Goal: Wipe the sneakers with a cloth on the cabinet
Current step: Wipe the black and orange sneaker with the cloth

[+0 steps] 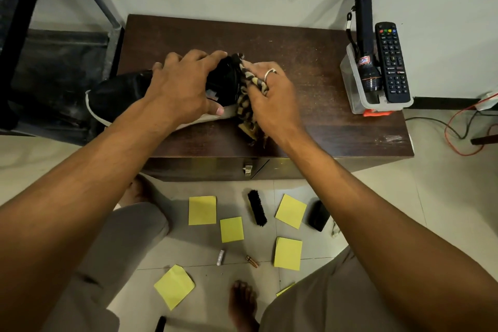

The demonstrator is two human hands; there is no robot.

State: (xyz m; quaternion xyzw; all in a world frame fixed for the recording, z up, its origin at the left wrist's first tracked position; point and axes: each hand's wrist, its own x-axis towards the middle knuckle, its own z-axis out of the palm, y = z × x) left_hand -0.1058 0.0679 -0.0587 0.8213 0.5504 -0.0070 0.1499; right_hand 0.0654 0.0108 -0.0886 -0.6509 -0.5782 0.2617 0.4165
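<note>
Forearms [89, 197] reach from the near edge to the sneaker [118, 94], which lies on its side at the left of the cabinet [310, 48] top, one end overhanging the left edge. The left hand [180, 89] grips its black upper to steady it. The right hand [272, 97] holds a patterned cloth [246, 116] bunched against the shoe's right end. Wiping looks under way; the next move likely calls for turning the shoe to reach other sides. At far right a torch [363, 35] and remote [392, 62] stand in a clear tub [347, 81]. Sticky notes [202, 210] and a brush [257, 207] lie on the tiled floor [404, 191].
</note>
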